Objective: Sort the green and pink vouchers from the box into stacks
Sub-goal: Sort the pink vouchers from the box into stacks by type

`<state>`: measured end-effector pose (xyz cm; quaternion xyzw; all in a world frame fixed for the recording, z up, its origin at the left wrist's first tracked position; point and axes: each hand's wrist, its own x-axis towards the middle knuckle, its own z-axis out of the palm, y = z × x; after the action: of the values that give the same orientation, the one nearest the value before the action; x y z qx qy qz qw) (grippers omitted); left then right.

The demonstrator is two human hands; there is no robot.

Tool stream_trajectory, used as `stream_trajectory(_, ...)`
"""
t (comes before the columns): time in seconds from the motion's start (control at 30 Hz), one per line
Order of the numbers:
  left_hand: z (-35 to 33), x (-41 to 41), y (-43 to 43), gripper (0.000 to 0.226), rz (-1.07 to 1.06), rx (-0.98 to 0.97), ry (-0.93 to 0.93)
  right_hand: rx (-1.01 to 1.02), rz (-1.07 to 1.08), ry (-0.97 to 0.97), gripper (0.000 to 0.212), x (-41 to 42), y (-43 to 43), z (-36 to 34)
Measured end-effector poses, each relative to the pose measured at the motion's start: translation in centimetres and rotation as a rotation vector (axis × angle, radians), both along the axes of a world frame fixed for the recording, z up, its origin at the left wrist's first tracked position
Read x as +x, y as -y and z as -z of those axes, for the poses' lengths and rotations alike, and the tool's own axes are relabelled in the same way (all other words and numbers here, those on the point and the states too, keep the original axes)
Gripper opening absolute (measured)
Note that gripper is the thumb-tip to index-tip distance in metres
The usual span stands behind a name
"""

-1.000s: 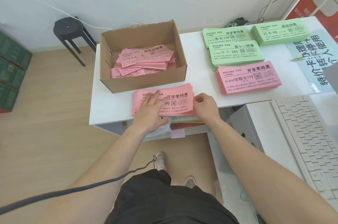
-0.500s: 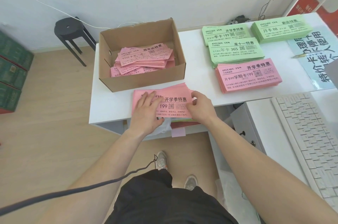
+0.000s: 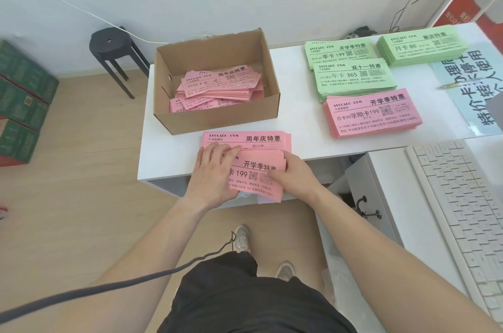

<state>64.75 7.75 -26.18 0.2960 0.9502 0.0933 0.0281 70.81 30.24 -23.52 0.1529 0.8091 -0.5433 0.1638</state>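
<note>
Head view: left hand [image 3: 215, 174] lies flat-fingered on pink bundle [image 3: 257, 169], right hand [image 3: 296, 177] pinches its 3 o'clock edge, fingers hidden beneath; bundle half-masks pink stack [image 3: 245, 138] at 12 o'clock.

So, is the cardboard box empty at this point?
No, a loose heap of pink vouchers lies inside the cardboard box, waiting to be sorted.

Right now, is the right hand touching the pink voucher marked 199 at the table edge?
Touching. The head view shows the right hand pinching the pink voucher, thumb on its printed face, fingers curled round its right edge.
</note>
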Motion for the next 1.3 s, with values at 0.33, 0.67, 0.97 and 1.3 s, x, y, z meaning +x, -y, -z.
stream_trajectory(0.33, -0.9, 0.6, 1.1, 0.12, -0.13, -0.043, 0.139, 0.022, -0.035, -0.076, 0.034, -0.7, -1.0, -0.4)
stream_trajectory(0.67, -3.3, -1.1, -0.3, 0.055, -0.268, 0.294, 0.207, 0.093, 0.221, -0.029, 0.015, -4.4, -3.2, -1.8)
stream_trajectory(0.97, -4.9, -0.2, -7.6, 0.041, -0.353, 0.751, 0.806, -0.096, 0.237, -0.067, 0.016, -4.4, -1.8, -2.7)
stream_trajectory(1.3, -4.2, -2.4, -7.2, 0.023, -0.652, 0.837, 0.801, -0.257, 0.156, -0.057, 0.031, -4.1, -0.1, -0.7)
